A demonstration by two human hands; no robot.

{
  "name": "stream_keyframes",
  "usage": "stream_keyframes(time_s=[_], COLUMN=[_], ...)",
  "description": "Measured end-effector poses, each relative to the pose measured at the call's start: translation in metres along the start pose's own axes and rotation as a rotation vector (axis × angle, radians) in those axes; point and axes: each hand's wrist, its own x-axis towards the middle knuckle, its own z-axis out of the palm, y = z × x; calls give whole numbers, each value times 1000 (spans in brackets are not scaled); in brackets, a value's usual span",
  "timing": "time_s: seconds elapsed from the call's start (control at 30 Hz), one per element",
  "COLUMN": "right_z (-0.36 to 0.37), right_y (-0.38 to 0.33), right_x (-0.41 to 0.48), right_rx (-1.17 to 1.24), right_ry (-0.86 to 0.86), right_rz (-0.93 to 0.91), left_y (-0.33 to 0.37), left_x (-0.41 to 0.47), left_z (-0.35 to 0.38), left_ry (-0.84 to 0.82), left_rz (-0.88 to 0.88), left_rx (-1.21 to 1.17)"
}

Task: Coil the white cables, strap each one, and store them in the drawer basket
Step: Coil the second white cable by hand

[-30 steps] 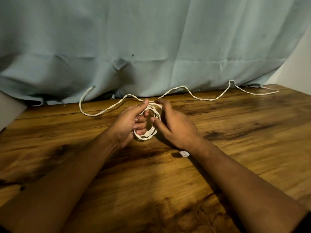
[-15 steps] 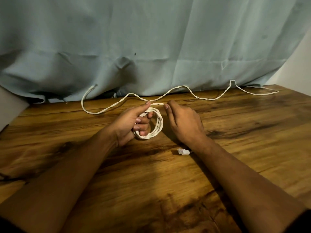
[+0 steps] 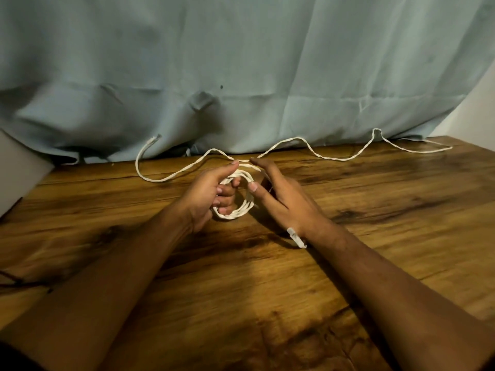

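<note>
The cable (image 3: 334, 158) was partly coiled.
My left hand (image 3: 206, 194) gripped the coil (image 3: 235, 214), holding loops together; my right hand (image 3: 284, 202), unclenched, steered loose cable.

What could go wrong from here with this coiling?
The coil is held by the left hand's curled fingers; a looser grip could let the loops spring apart. The loose cable lies in waves along the curtain and may kink or snag when drawn in. The plug by the right wrist could catch.

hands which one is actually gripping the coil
The left hand: its fingers curl through the coil. The right hand has straight fingers beside it.
</note>
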Motion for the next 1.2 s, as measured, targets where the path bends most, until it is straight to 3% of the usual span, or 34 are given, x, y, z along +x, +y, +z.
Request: stream_keyframes(time_s=[0.43,0.73,0.9,1.1,1.2], right_z=[11,7,8,9,5], right_y=[8,10,17,12,6], right_x=[7,5,7,7,5], right_rx=[-43,243,487,401,126], right_ry=[33,30,135,-49,-79], right_rz=[3,57,181,195,47], left_y=[1,0,5,5,6], left_x=[-1,3,11,19,19], left_z=[6,7,-10,-24,-25], left_ry=[-187,-76,27,161,202], left_rz=[-58,-5,46,66,67], left_rx=[-203,-195,-397,-609,-649])
